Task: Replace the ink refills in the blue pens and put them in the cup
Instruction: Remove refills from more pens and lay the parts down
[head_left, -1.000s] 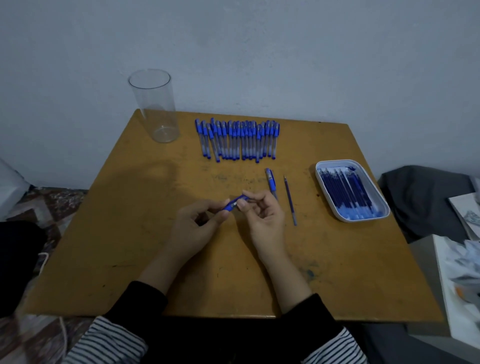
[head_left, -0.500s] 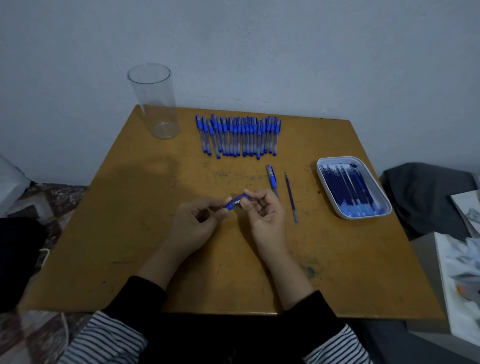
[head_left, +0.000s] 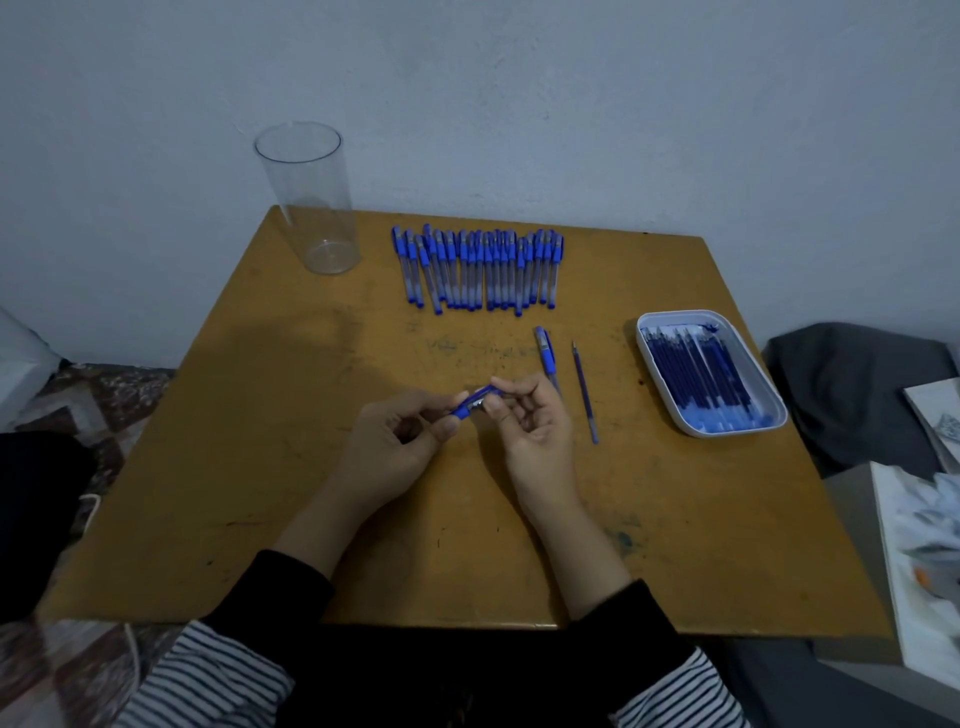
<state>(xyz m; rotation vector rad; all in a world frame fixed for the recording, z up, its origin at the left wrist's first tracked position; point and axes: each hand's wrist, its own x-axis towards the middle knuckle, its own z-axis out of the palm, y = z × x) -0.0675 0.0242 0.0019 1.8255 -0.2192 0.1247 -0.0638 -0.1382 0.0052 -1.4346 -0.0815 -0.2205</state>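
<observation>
Pen piece (head_left: 471, 404) pinched between left hand (head_left: 400, 441) and right hand (head_left: 535, 431); both ends hidden.

Hands: L hand (head_left: 400, 441) & R hand (head_left: 530, 431) both pinch one short blue pen piece (head_left: 470, 406), mid bench (head_left: 260, 467).
Far left: clear cup (head_left: 311, 202), upright.
Far edge: row of capped blue pens (head_left: 478, 267), side by side.
By R hand: loose pen (head_left: 545, 351) & bare refill (head_left: 585, 395), apart.
Right: white tray (head_left: 680, 315) w/ dark-blue refills (head_left: 696, 374).
</observation>
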